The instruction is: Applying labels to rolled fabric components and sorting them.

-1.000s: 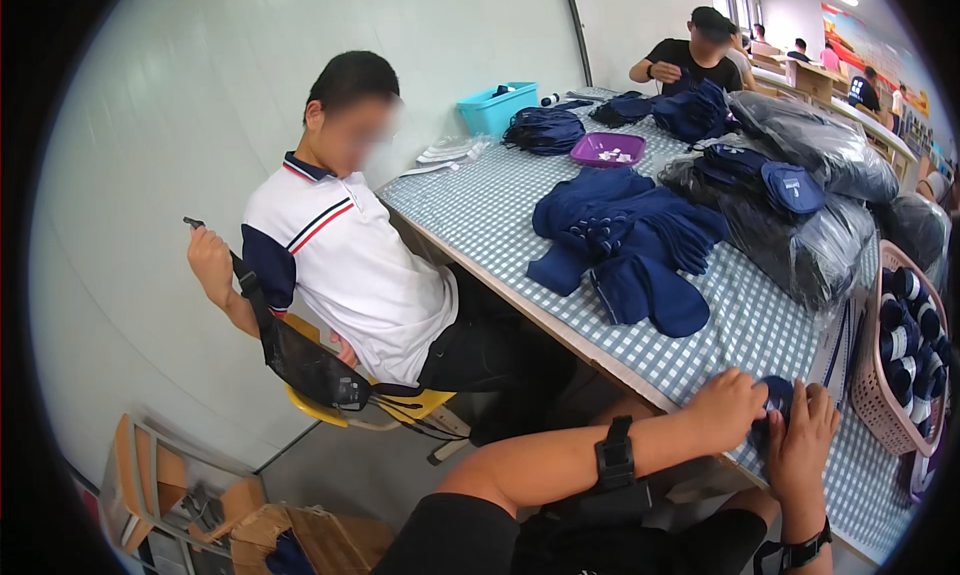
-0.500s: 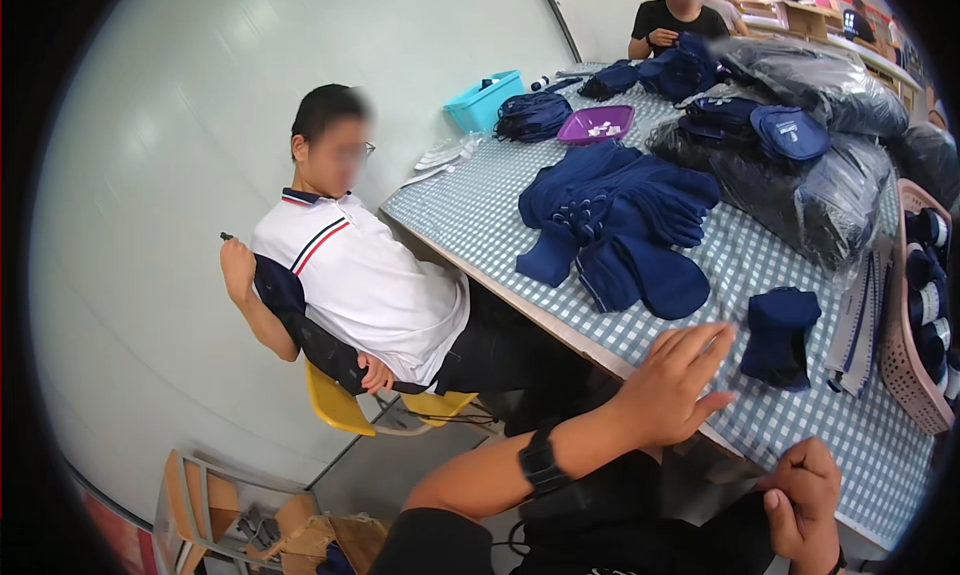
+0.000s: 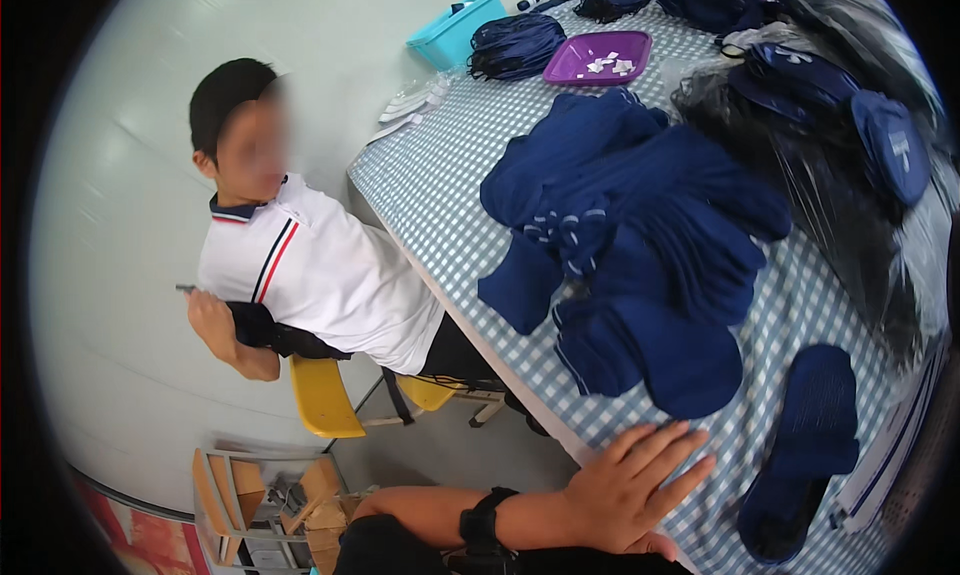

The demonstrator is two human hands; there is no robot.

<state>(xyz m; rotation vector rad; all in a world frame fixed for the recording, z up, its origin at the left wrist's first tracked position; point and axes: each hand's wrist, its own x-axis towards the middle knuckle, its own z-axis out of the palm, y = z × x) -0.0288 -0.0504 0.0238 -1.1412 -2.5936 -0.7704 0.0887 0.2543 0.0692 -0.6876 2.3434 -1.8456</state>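
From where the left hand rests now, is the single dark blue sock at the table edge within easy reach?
Probably yes. The left hand lies flat on the checked tablecloth, and only bare cloth separates it from the sock.

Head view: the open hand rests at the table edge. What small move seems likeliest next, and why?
Probably a short reach right to the lone folded sock. The left hand lies flat and empty on the checked tablecloth, fingers pointing toward it, and the sock lies apart from the big sock pile. The right hand is out of view.
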